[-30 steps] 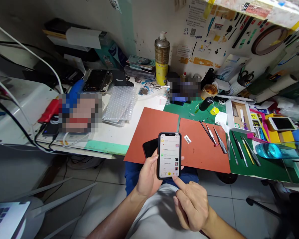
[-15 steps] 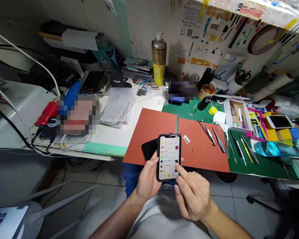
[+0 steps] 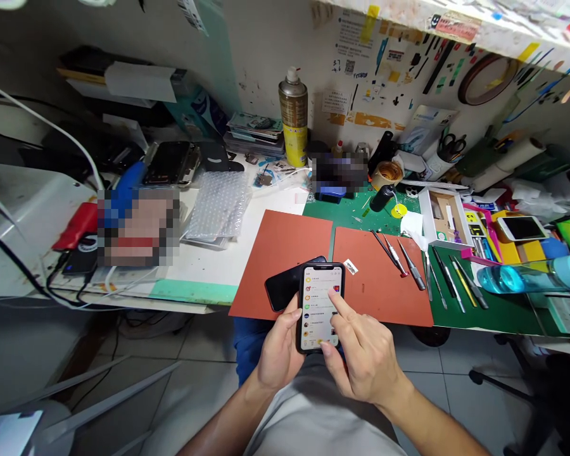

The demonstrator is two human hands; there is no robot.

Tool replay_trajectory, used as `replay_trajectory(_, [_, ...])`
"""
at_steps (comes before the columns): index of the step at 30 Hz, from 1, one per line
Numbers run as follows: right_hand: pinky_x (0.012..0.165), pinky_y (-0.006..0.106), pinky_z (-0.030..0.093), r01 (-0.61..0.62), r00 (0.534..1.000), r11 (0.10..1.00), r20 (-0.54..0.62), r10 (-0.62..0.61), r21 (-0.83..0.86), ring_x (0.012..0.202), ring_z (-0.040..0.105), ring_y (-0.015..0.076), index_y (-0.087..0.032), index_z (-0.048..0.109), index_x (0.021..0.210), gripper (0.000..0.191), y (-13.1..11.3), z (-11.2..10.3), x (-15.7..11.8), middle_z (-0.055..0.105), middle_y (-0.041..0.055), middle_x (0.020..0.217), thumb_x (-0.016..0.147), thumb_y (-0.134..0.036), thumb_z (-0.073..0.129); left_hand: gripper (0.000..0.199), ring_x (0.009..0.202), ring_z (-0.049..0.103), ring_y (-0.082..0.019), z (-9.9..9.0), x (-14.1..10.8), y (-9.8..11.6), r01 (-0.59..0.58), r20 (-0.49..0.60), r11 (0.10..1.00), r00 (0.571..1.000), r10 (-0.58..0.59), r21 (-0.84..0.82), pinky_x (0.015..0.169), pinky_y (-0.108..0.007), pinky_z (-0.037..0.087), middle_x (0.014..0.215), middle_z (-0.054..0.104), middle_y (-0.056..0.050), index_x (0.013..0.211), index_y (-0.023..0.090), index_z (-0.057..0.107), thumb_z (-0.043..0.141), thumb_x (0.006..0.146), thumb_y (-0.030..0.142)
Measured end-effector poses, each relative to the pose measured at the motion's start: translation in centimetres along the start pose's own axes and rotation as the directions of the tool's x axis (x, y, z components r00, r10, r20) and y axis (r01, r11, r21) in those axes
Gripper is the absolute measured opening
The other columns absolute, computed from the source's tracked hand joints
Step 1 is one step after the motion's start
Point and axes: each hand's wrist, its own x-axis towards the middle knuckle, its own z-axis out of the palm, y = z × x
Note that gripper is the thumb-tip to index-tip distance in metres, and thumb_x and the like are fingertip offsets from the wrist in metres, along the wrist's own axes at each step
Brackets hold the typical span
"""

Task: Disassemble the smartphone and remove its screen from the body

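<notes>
The left hand (image 3: 278, 351) wraps around a lit phone (image 3: 320, 306), thumb along its left edge and fingers closed behind it, holding it upright over the person's lap just in front of the counter (image 3: 218, 253) edge. The right hand (image 3: 361, 358) is loosely curled with only the index finger stretched out, its tip resting on the right side of the bright screen, which shows a list of rows with small coloured icons; this hand grips nothing. Directly behind the held phone, a second dark phone (image 3: 285, 288) lies flat on the left orange mat (image 3: 275, 253), its corner hidden by the lit one. A right orange mat (image 3: 380, 278) lies beside the first, and a small white label (image 3: 350, 266) sits on it near the phone's top. Further right, tweezers and screwdrivers (image 3: 401, 253) lie slanted at the mat's edge, with more slim tools (image 3: 451, 278) on the green cutting mat (image 3: 498, 310). A blue water bottle (image 3: 527, 275) lies on its side at the far right. A spray can (image 3: 293, 117) stands upright against the wall, and a sheet of bubble wrap (image 3: 216, 206) lies on the white surface to the left.
</notes>
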Motion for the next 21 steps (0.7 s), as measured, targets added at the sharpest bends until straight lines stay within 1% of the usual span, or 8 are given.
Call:
replay_trajectory(5, [0.055, 0.035, 0.043, -0.005, 1.0, 1.0, -0.023, 0.005, 0.012, 0.062, 0.064, 0.0191, -0.009, 0.065, 0.114, 0.026, -0.1, -0.1, -0.1, 0.073, 0.0304, 0.137, 0.109, -0.026, 0.046, 0.048, 0.151, 0.054, -0.036, -0.4, 0.0, -0.1, -0.006, -0.003, 1.0, 1.0, 0.006, 0.0, 0.132, -0.051, 0.034, 0.144, 0.073, -0.006, 0.143, 0.025, 0.07, 0.063, 0.098, 0.041])
replay_trajectory(9, [0.055, 0.035, 0.042, -0.002, 1.0, 1.0, -0.031, 0.002, 0.026, 0.062, 0.063, 0.0191, -0.009, 0.065, 0.114, 0.023, -0.1, -0.1, -0.2, 0.073, 0.031, 0.136, 0.107, -0.024, 0.048, 0.051, 0.149, 0.055, -0.038, -0.4, 0.0, -0.2, -0.008, -0.022, 1.0, 1.0, 0.008, 0.006, 0.131, -0.053, 0.034, 0.147, 0.072, -0.007, 0.146, 0.025, 0.068, 0.064, 0.098, 0.041])
replay_trajectory(12, [0.055, 0.036, 0.041, 0.006, 0.999, 0.999, -0.042, -0.003, 0.054, 0.062, 0.063, 0.0189, -0.01, 0.065, 0.111, 0.017, -0.1, -0.1, -0.5, 0.073, 0.0305, 0.136, 0.103, -0.016, 0.052, 0.054, 0.146, 0.058, -0.04, 0.0, 0.0, -0.1, -0.007, -0.007, 1.0, 1.0, 0.007, -0.008, 0.129, -0.057, 0.037, 0.148, 0.071, -0.009, 0.15, 0.024, 0.063, 0.062, 0.099, 0.042])
replay_trajectory(15, [0.054, 0.036, 0.039, 0.042, 0.996, 0.994, -0.078, -0.034, 0.103, 0.063, 0.065, 0.0195, -0.011, 0.066, 0.107, 0.014, -0.3, -0.1, -1.1, 0.076, 0.0307, 0.131, 0.097, -0.008, 0.056, 0.056, 0.143, 0.061, -0.041, 0.3, 0.0, 0.1, 0.006, 0.026, 0.999, 1.0, -0.006, -0.036, 0.126, -0.061, 0.041, 0.147, 0.072, -0.01, 0.153, 0.025, 0.059, 0.059, 0.1, 0.041])
replay_trajectory(18, [0.052, 0.036, 0.038, 0.08, 0.992, 0.983, -0.112, -0.062, 0.163, 0.06, 0.064, 0.0189, -0.012, 0.067, 0.101, 0.013, -0.8, 0.0, -1.9, 0.08, 0.0279, 0.12, 0.095, -0.007, 0.057, 0.053, 0.139, 0.064, -0.041, 0.4, 0.0, 0.3, 0.015, 0.043, 0.998, 0.999, -0.013, -0.064, 0.121, -0.064, 0.046, 0.147, 0.071, -0.01, 0.153, 0.026, 0.058, 0.055, 0.101, 0.039])
replay_trajectory(21, [0.05, 0.036, 0.036, 0.113, 0.989, 0.971, -0.116, -0.089, 0.211, 0.055, 0.059, 0.0174, -0.014, 0.067, 0.094, 0.014, -1.6, 0.2, -2.7, 0.082, 0.0252, 0.116, 0.094, -0.008, 0.054, 0.052, 0.133, 0.069, -0.041, 0.5, 0.0, 0.4, 0.013, 0.041, 0.998, 0.999, -0.01, -0.066, 0.115, -0.065, 0.051, 0.147, 0.071, -0.011, 0.152, 0.026, 0.058, 0.054, 0.102, 0.039])
